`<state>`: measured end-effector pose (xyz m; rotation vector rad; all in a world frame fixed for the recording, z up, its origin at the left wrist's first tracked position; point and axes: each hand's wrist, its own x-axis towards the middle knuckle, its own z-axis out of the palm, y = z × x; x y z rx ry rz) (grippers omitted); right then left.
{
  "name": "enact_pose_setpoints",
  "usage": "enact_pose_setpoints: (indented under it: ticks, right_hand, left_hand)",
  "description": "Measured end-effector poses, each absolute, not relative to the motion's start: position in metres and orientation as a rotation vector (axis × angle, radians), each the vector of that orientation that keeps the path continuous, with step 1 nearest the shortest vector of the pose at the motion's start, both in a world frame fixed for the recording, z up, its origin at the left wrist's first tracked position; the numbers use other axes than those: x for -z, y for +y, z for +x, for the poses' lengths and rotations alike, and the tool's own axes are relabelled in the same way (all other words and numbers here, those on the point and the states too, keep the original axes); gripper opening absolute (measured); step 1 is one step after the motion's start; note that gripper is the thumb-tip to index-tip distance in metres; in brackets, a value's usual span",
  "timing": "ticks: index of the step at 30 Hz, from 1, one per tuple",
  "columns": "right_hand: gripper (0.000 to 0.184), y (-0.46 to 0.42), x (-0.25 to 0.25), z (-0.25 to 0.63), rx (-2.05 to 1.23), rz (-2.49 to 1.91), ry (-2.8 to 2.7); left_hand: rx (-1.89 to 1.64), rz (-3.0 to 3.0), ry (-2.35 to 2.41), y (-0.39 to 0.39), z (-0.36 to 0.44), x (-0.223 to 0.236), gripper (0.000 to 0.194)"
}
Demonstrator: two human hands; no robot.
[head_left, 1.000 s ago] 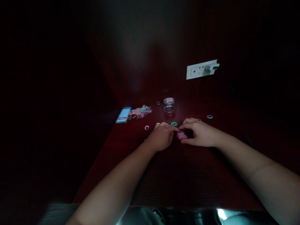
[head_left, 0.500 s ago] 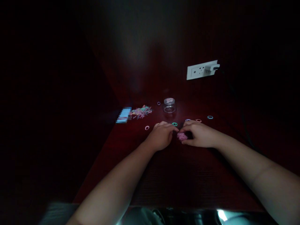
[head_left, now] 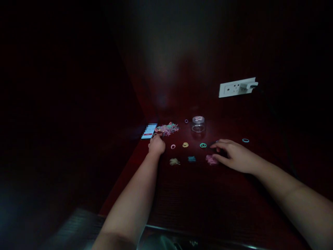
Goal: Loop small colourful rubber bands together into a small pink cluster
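My left hand (head_left: 157,145) reaches to the near edge of a mixed pile of small coloured elastic bands (head_left: 168,129), beside a lit phone (head_left: 149,131). Its fingertips are mostly hidden, so I cannot see whether they grip a band. My right hand (head_left: 229,154) hovers low over the table with thumb and fingers apart, holding nothing visible. Its thumb is at the right side of a small pink heap of bands (head_left: 212,160). Left of that lie a blue heap (head_left: 191,159) and a pale yellow heap (head_left: 174,161).
Behind the heaps lie a pink ring (head_left: 173,147), yellow rings (head_left: 185,144), green rings (head_left: 203,145) and a blue ring (head_left: 245,140). A lidded clear jar (head_left: 198,125) and a purple ring (head_left: 186,121) stand farther back. A wall socket (head_left: 237,87) holds a plug.
My left hand has left the pink heap and moved left to the mixed pile. My right hand has opened away from the pink heap. The view has shifted, uncovering the blue and yellow heaps.
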<state>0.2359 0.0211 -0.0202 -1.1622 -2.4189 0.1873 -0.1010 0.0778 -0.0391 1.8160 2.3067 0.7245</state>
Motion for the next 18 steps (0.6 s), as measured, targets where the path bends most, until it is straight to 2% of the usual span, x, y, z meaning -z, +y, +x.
enact_pose_setpoints:
  ticks: [3, 18]
  right_hand:
    - [0.024, 0.022, 0.02, 0.236, -0.179, -1.155, -2.398]
    - [0.018, 0.015, 0.013, 0.229, -0.273, -1.135, -2.295]
  left_hand:
    - [-0.699, 1.864, 2.273, 0.08, -0.096, 0.043, 0.047]
    - [-0.572, 2.066, 2.184, 0.088, -0.084, 0.055, 0.046]
